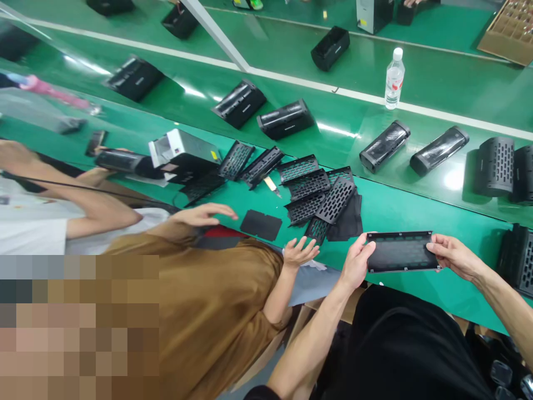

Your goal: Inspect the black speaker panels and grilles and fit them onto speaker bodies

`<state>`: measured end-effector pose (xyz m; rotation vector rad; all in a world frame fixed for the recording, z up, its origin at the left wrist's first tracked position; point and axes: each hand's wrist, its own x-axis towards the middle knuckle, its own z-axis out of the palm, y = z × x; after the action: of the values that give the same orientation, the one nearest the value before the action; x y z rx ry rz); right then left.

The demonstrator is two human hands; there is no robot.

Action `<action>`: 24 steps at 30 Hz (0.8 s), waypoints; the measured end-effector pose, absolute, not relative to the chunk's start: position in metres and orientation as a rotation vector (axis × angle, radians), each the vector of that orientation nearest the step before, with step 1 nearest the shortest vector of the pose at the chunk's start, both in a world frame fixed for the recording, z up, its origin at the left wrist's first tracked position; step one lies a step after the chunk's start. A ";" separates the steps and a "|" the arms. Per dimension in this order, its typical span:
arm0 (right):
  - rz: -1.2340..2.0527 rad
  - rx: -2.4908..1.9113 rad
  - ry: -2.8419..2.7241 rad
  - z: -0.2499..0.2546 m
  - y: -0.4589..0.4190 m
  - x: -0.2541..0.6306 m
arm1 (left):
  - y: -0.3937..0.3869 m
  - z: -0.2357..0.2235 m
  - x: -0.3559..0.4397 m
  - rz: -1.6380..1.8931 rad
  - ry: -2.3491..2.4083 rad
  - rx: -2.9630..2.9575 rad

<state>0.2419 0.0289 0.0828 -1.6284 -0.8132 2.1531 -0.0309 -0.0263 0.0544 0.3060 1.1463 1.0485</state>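
Between my two hands I hold a black rectangular speaker panel (pixel 400 253), its hollow inner side with small clips along the edges facing up. My left hand (pixel 357 258) grips its left end, thumb on top. At the right end, my right hand (pixel 452 255) pinches the rim between thumb and fingers. The panel is above the front of the green bench (pixel 387 211). To the left of my left hand lies a pile of black slotted grilles (pixel 337 200) with dark flat sheets (pixel 346 222) under it.
A co-worker in a brown top (pixel 208 311) sits close at my left, hands open over the bench. A yellow-handled knife (pixel 272 186) lies near the grilles. Black speakers (pixel 385 145) and a water bottle (pixel 394 80) stand beyond; upright grilled housings (pixel 495 166) stand at right.
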 end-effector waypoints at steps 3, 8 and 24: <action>2.151 -1.619 -0.807 0.080 0.029 0.243 | -0.028 0.053 -0.033 1.021 1.128 0.297; 2.148 -1.620 -0.789 0.080 0.030 0.242 | -0.028 0.054 -0.034 1.007 1.111 0.292; 2.118 -1.627 -0.788 0.082 0.033 0.243 | -0.024 0.056 -0.029 1.011 1.124 0.246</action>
<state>0.2427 0.0326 0.0825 -1.6266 -0.7881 2.1177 -0.0287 -0.0242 0.0564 0.2461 1.1239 1.0114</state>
